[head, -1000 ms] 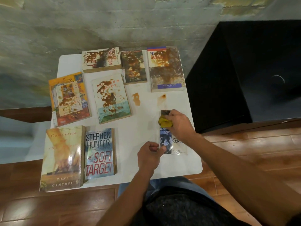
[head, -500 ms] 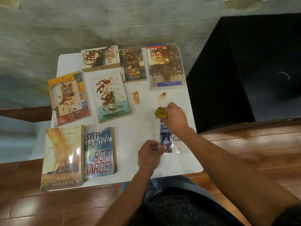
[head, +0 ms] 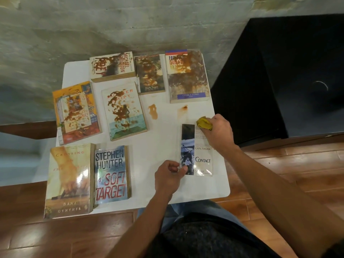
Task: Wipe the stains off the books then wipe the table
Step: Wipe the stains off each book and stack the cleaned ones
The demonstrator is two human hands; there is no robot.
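Observation:
On the white table (head: 149,146) lies the white book "Contact" (head: 197,151). My right hand (head: 219,133) grips a yellow cloth (head: 203,123) at the book's far right corner. My left hand (head: 169,175) pinches the book's near left corner, thumb on the cover. Five brown-stained books lie farther back: an orange one (head: 76,112), a pale one (head: 123,110), "Prey" (head: 112,67), a dark Mark Twain one (head: 149,74) and a large one (head: 188,76). Two brown stains (head: 153,111) mark the table between them.
Two books without stains, "Crossing" (head: 69,180) and "Soft Target" (head: 111,174), lie at the table's near left. A black cabinet (head: 279,77) stands close on the right. A grey wall (head: 130,25) backs the table. Wooden floor surrounds it.
My right hand has slid the yellow cloth from the book's dark left strip to its far right corner. More of the cover shows. My left hand has stayed at the near corner.

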